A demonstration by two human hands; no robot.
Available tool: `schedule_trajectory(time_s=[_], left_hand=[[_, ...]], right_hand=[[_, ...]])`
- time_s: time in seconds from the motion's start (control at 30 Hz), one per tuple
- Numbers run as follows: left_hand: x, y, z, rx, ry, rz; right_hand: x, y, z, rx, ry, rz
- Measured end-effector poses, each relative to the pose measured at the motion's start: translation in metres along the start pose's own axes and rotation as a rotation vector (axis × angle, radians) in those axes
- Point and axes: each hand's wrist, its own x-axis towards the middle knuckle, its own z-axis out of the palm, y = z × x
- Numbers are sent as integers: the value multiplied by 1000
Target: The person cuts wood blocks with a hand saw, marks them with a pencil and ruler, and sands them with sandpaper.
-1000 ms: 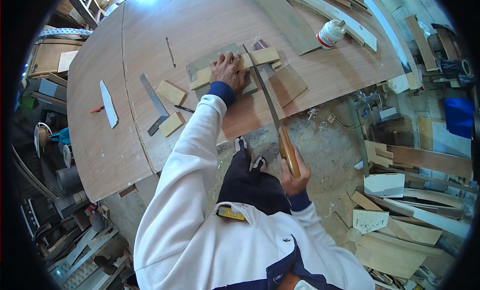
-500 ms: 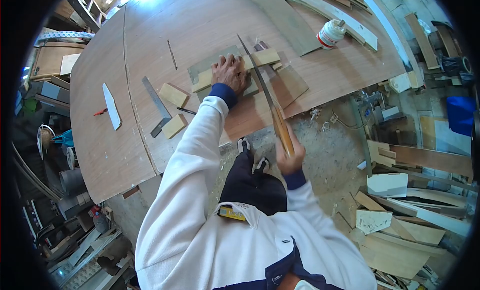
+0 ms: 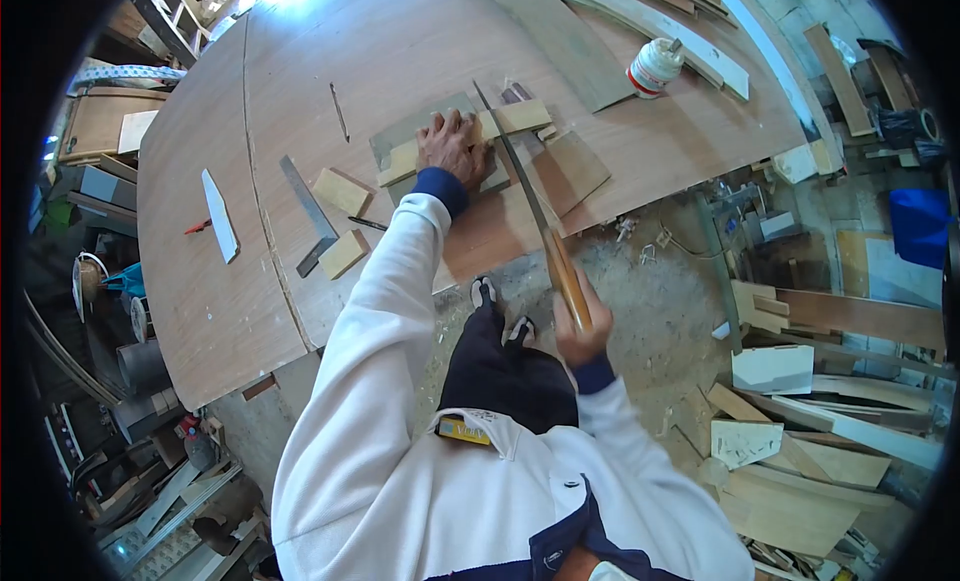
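My left hand (image 3: 452,149) presses down on a pale wooden strip (image 3: 527,116), its fingers bent over the wood. Beneath the strip lie a greyish flat board (image 3: 395,141) and a brown thin panel (image 3: 577,169) on the worktable. In my right hand (image 3: 583,326) is the wooden handle of a handsaw (image 3: 537,209), closed in my fingers. The narrow blade runs away from me and crosses the strip just right of my left hand. Whether its teeth are inside a cut is too small to tell.
Left on the worktable (image 3: 300,91) are a try square (image 3: 308,216), two wood blocks (image 3: 341,192), a dark pen (image 3: 367,223), a thin stick (image 3: 339,111) and a white pointed piece (image 3: 219,216). A white bottle (image 3: 655,68) stands far right. Offcuts (image 3: 800,501) pile up on the floor.
My right hand and the saw have come slightly back toward my body. My left hand stays on the strip. The whole view has shifted a little.
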Motion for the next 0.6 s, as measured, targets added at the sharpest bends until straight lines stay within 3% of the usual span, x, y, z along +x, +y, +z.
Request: schedule_trajectory(time_s=[0.03, 0.13, 0.17, 0.33, 0.47, 0.6], left_hand=[[-3, 3, -2, -6, -15, -7], [-6, 7, -4, 10, -55, -12], [-7, 7, -3, 1, -47, -7], [-4, 6, -5, -10, -47, -6], [-5, 4, -2, -38, -34, -11], [-6, 7, -9, -51, -67, -16]], right_hand=[[-15, -20, -18, 57, -58, 176], [-22, -32, -31, 21, -41, 106], [-12, -32, -25, 90, -39, 209], [40, -5, 15, 85, -46, 152], [10, -3, -7, 80, -33, 83], [23, -7, 0, 71, -87, 154]])
